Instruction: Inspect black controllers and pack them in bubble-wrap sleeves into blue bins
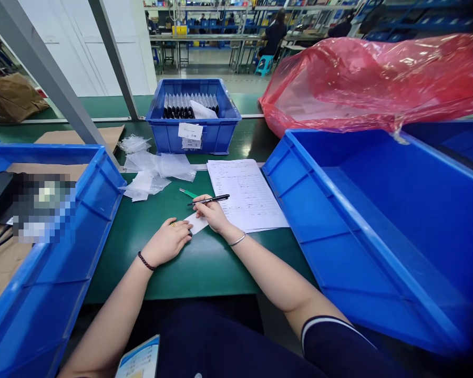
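Observation:
A black pen [219, 198] is gripped in my right hand [213, 212], tilted, its tip end pointing left. Under that hand lies a small white slip of paper [198, 224] on the green tabletop [205, 268]. My left hand [169, 241] rests palm down with its fingers lying on the slip's left edge. Just beyond my right hand is a thin green tool [188, 193], partly hidden, so its kind is unclear. A stack of printed sheets [248, 191] with handwritten marks lies to the right of the pen.
Clear plastic bags [153, 170] lie loosely at the back left. Behind them stands a blue bin [195, 131] of bagged dark items. Large blue crates flank me, left [82, 231] and right [339, 226]. A red plastic bag [370, 84] drapes behind the right crate. Metal posts [63, 84] rise left.

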`<action>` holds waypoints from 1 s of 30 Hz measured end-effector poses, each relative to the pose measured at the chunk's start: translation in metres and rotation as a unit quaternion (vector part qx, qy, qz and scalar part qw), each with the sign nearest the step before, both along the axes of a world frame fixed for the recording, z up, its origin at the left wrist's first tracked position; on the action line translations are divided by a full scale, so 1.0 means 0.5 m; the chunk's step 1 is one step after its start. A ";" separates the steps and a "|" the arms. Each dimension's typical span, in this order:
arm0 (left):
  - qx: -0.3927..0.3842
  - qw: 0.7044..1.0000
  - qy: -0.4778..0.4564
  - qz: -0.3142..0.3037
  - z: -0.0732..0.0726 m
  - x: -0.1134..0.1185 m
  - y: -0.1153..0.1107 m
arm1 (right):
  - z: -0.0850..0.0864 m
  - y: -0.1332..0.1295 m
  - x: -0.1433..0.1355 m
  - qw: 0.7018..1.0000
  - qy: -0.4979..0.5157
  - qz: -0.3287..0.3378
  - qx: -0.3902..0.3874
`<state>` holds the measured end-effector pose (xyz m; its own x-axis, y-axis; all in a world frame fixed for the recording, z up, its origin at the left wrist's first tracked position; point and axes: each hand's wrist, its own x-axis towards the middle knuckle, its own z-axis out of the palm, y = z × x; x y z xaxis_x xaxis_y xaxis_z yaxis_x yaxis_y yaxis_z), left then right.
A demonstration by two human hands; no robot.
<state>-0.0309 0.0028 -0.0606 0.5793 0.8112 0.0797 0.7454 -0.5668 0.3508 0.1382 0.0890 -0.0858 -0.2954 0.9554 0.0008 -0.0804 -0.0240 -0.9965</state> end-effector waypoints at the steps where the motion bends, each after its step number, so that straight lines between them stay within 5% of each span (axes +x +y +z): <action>1: 0.001 1.000 0.000 0.002 0.000 0.000 0.000 | 0.000 0.001 0.002 1.000 -0.007 0.004 0.007; 11: 0.003 1.000 0.010 -0.002 -0.002 0.002 -0.004 | -0.010 -0.010 0.018 0.987 -0.109 0.039 0.109; 30: -0.019 1.000 0.003 0.012 0.004 0.005 -0.006 | -0.009 -0.013 0.031 0.965 -0.178 0.047 0.189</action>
<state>-0.0282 0.0000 -0.0588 0.5594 0.8277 0.0459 0.7609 -0.5346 0.3678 0.1539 0.0827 -0.0903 -0.4263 0.8760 0.2257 0.2530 0.3550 -0.9000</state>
